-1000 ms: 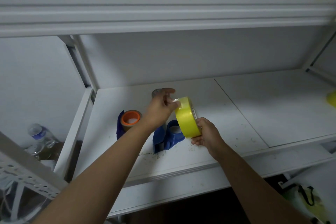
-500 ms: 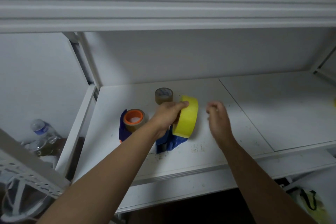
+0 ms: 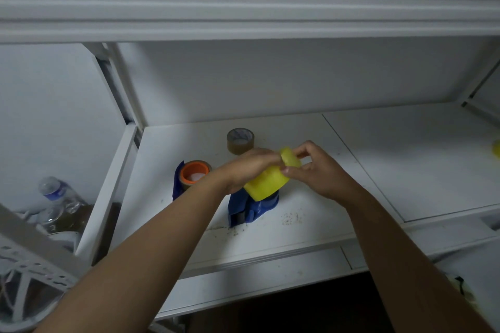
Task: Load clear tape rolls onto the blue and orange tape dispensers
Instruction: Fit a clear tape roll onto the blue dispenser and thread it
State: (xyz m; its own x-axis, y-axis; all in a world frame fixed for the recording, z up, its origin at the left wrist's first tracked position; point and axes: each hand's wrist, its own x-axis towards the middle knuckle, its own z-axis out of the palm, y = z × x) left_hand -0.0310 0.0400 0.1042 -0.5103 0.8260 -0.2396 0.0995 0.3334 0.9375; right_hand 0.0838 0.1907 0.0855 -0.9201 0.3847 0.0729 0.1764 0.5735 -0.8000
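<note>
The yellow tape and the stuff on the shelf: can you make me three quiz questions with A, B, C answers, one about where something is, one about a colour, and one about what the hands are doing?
1. Where is the brown tape roll?
A. On the white shelf, behind the hands
B. On the floor
C. On top of the water bottle

2. What colour is the middle of the tape dispenser on the left?
A. Green
B. Orange
C. Pink

3. What are the hands doing with the yellow tape roll?
A. Both hold it
B. Only one touches it
C. Neither touches it

Answers:
1 A, it sits on the shelf board, farther back than the hands.
2 B, its round hub is orange.
3 A, the left hand and right hand both grip the roll, above the blue dispenser.
</note>
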